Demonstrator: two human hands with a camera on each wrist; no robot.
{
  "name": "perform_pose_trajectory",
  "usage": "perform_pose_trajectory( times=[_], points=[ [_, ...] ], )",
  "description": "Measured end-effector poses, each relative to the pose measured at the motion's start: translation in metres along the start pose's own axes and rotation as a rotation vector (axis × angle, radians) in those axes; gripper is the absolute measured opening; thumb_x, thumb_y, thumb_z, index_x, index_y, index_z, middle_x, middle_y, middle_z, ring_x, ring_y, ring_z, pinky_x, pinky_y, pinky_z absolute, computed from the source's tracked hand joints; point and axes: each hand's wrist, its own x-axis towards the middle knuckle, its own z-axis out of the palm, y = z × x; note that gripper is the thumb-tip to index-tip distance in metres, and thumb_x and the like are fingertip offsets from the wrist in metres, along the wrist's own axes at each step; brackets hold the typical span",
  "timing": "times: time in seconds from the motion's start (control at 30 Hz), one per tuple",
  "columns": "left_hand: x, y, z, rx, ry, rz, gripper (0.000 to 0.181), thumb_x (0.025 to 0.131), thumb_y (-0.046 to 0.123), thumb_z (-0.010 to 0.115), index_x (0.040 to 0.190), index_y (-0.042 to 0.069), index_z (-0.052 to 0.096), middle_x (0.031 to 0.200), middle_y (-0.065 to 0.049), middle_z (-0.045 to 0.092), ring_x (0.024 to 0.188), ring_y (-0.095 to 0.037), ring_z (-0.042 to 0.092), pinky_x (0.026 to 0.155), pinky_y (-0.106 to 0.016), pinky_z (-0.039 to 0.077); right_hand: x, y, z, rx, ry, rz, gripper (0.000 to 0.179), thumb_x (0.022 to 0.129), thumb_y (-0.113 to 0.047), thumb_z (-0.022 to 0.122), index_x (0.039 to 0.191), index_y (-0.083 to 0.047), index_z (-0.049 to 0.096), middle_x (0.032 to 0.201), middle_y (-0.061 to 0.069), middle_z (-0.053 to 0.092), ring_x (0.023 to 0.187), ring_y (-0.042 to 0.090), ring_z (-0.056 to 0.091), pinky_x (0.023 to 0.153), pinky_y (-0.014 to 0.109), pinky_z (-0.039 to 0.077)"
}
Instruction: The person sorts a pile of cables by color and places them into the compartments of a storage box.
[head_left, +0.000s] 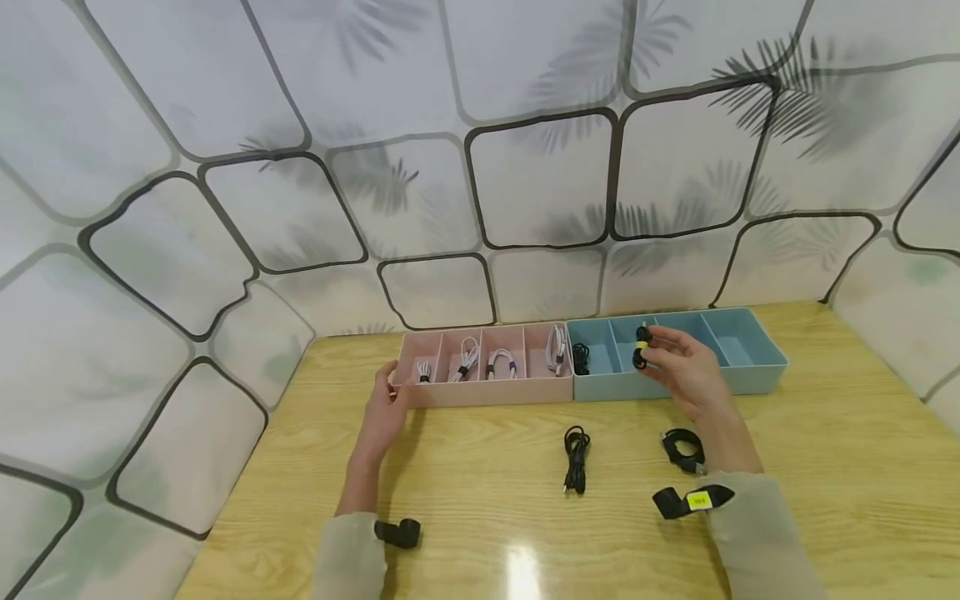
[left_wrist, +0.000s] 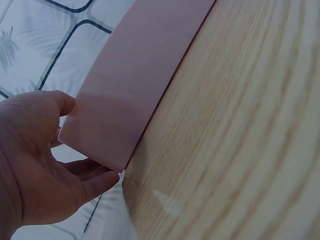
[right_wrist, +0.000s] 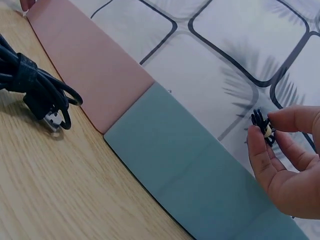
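My right hand (head_left: 686, 371) pinches a small coiled black cable (head_left: 642, 346) with a yellow tie. It holds the bundle above the second compartment of the blue divided box (head_left: 675, 387). In the right wrist view that cable (right_wrist: 262, 127) sits between thumb and fingertips. My left hand (head_left: 387, 408) grips the left end of the pink divided box (head_left: 487, 394); in the left wrist view, the thumb is at the upper edge and fingers lie around the end wall of the pink box (left_wrist: 115, 90). A black cable (head_left: 581, 358) lies in the blue box's first compartment.
White tied cables (head_left: 465, 360) lie in the pink box's compartments. On the wooden table (head_left: 480, 500) in front are a bundled black cable (head_left: 576, 460) and a coiled black cable (head_left: 682, 451), near my right forearm. A patterned wall covering (head_left: 547, 183) rises behind the boxes.
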Motion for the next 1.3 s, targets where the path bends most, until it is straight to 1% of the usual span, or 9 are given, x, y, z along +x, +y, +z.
perform_pose_trajectory(
  times=[0.17,0.27,0.37,0.47,0.7,0.87,1.07,1.3],
  points=[
    [0.0,-0.001,0.0,0.006,-0.004,-0.002,0.053,0.105,0.02,0.047,0.153,0.009,0.028,0.12,-0.025,0.05,0.125,-0.041,0.051,0.099,-0.05,0.044,0.0,0.001,-0.001,-0.034,0.055,-0.061,0.04,0.092,-0.004,0.069,0.129,-0.003,0.054,0.105,-0.001,0.056,0.088,0.007,0.066,0.075,0.022,0.057],
    [0.0,-0.001,0.0,-0.001,-0.009,-0.011,0.053,0.105,0.022,0.046,0.154,0.011,0.028,0.119,-0.024,0.05,0.124,-0.039,0.052,0.096,-0.047,0.044,0.0,0.002,-0.003,-0.052,0.071,-0.099,0.04,0.092,-0.002,0.069,0.129,0.001,0.055,0.103,-0.001,0.057,0.085,0.007,0.067,0.073,0.022,0.057],
    [-0.001,-0.001,-0.001,0.004,-0.011,-0.01,0.054,0.105,0.021,0.046,0.154,0.01,0.027,0.118,-0.023,0.05,0.121,-0.038,0.053,0.092,-0.044,0.045,0.001,0.001,-0.005,-0.064,0.079,-0.116,0.041,0.092,-0.001,0.068,0.13,0.003,0.053,0.103,-0.001,0.057,0.084,0.007,0.068,0.072,0.022,0.057],
    [-0.001,-0.001,-0.001,0.008,-0.011,-0.011,0.054,0.105,0.022,0.046,0.154,0.009,0.027,0.118,-0.023,0.05,0.12,-0.038,0.053,0.091,-0.044,0.045,0.001,0.001,-0.008,-0.076,0.093,-0.117,0.042,0.092,-0.002,0.068,0.131,0.003,0.053,0.104,-0.001,0.056,0.083,0.006,0.068,0.072,0.021,0.057],
    [0.0,-0.001,-0.001,0.009,-0.013,0.001,0.054,0.105,0.022,0.046,0.154,0.009,0.028,0.118,-0.024,0.051,0.12,-0.039,0.054,0.091,-0.043,0.045,0.001,-0.002,-0.013,-0.083,0.122,-0.098,0.04,0.092,-0.001,0.067,0.13,-0.001,0.054,0.106,-0.001,0.054,0.082,0.005,0.067,0.072,0.021,0.057],
    [0.001,-0.002,0.0,0.011,-0.008,0.008,0.053,0.105,0.021,0.046,0.153,0.008,0.028,0.119,-0.024,0.052,0.12,-0.039,0.055,0.091,-0.043,0.046,0.001,-0.003,-0.017,-0.106,0.135,-0.095,0.043,0.093,-0.002,0.066,0.134,0.002,0.052,0.106,-0.002,0.055,0.082,0.005,0.067,0.071,0.021,0.057],
    [0.002,-0.002,0.0,0.004,-0.006,0.002,0.054,0.105,0.02,0.046,0.154,0.009,0.027,0.118,-0.024,0.051,0.121,-0.039,0.054,0.092,-0.043,0.045,0.001,-0.003,-0.021,-0.126,0.131,-0.097,0.051,0.093,-0.002,0.066,0.14,0.006,0.047,0.106,-0.002,0.055,0.083,0.004,0.066,0.072,0.021,0.057],
    [0.003,-0.004,0.001,0.002,-0.006,0.006,0.054,0.105,0.02,0.046,0.154,0.009,0.027,0.12,-0.025,0.05,0.125,-0.041,0.052,0.098,-0.048,0.044,-0.001,-0.006,-0.02,-0.084,0.113,-0.095,0.044,0.096,-0.007,0.063,0.136,0.005,0.049,0.108,-0.003,0.058,0.087,0.005,0.065,0.073,0.021,0.057]
  ],
)
